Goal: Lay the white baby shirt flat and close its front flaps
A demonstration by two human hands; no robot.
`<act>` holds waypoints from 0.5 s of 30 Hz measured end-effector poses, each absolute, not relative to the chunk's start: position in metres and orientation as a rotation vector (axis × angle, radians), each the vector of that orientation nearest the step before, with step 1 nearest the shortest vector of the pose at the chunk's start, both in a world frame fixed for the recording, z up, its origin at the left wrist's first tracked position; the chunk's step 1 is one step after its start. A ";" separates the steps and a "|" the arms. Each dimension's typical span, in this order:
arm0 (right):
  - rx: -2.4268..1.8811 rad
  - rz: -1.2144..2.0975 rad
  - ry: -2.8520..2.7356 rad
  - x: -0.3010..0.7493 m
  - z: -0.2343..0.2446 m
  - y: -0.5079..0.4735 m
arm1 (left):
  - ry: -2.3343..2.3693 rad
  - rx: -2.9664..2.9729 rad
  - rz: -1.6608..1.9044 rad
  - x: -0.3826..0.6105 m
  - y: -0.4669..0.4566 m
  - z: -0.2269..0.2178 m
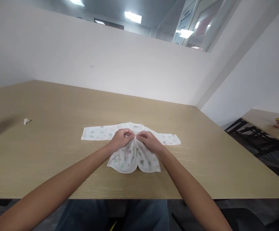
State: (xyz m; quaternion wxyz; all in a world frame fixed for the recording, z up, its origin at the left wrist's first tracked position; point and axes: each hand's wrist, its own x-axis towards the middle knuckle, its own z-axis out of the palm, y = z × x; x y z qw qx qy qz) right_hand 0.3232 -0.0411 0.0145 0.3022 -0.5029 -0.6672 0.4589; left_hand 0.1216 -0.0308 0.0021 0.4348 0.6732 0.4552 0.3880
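Here the left hand (123,140) and right hand (150,140) pinch the shirt (131,158) at its front, nearly touching; level edges and light tension should serve best.

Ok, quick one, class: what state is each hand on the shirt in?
Left hand: closed, pinching the white shirt at its front.
Right hand: closed, pinching the shirt too.

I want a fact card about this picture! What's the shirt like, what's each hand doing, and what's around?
Clothing: small white long-sleeved cloth shirt with printed pictures
Sleeves: spread out to both sides
Left hand: pinching the shirt's front
Right hand: pinching it too, close beside the left
Underneath: light-brown table
Off to the left: tiny white object, too small to name
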 end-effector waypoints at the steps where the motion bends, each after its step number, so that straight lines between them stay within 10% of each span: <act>1: -1.352 1.248 -1.742 0.323 0.016 -0.042 | 1.151 1.686 0.959 0.122 -0.030 0.001; 15: -1.287 0.550 -2.017 0.324 -0.006 -0.032 | 1.501 2.082 0.687 0.126 -0.039 0.002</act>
